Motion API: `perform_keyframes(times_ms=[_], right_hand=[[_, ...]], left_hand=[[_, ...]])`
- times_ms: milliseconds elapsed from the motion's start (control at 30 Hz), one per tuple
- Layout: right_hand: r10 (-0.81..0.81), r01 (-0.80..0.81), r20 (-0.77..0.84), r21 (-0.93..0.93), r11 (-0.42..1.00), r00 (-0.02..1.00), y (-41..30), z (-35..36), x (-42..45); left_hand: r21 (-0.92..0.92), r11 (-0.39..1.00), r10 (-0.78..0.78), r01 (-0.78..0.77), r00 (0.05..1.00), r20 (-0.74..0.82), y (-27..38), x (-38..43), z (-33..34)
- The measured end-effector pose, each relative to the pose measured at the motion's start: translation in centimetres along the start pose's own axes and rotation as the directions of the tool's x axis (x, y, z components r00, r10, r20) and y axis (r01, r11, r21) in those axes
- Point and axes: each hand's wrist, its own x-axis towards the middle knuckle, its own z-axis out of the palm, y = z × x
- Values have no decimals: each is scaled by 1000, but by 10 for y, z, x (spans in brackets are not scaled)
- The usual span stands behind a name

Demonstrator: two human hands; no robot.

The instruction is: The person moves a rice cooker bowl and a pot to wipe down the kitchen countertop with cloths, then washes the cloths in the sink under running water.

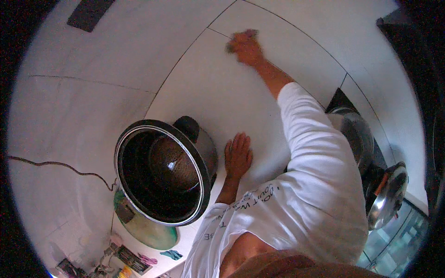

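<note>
My right hand (246,48) is stretched far out over a white tiled surface (222,87). It is closed around a small, dark greenish thing (229,47), blurred and mostly hidden by the fingers, perhaps a scouring pad. My left hand (238,154) lies flat, palm down, with fingers extended and nothing in it. Just left of that hand stands a large dark pot (205,147), seemingly an electric cooker. Its mouth tilts towards me in the view, with a silver line on its black rim (119,153). A black side handle (187,127) juts towards the far side.
A brown cord (69,168) runs left from the pot. Below it sits a greenish oval thing (153,232), with small items and a pink cloth (147,259) nearby. Right of my arm are a dark pot (361,139) and a shiny metal lid (382,208).
</note>
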Motion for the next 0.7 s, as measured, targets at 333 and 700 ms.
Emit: perform_keyframes(times_ms=[333,700], right_hand=[[416,-357,162,-299,885,895,-44,-18,-175],[416,-643,491,602,473,765,-184,-126,-259]], left_hand=[[-27,998,55,-59,992,-111,-6,9,7],[-717,628,19,-302,927,-374,38,14,-7]])
